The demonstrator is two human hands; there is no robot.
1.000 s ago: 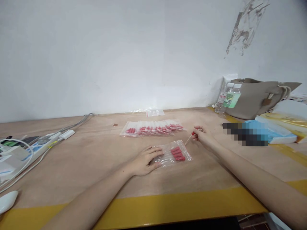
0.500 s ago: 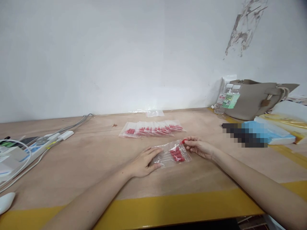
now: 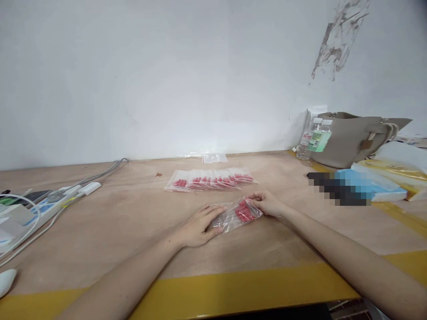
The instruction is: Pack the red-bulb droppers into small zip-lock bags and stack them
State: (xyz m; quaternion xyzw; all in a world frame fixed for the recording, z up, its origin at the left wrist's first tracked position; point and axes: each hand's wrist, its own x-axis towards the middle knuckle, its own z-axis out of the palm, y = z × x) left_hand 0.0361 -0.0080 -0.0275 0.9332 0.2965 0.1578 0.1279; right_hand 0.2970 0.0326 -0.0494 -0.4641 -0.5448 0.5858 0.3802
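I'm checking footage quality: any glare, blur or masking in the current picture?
In the head view, glare streaks the clear bag between the left hand and right hand; also there, the red pieces inside look soft, and coarse pixel blocks cover part of the blue pack.

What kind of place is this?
Probably a small indoor workspace, though I can't tell whether it's a home or a workshop. There's a table against a wall, with small clear bags in a row and a power strip.
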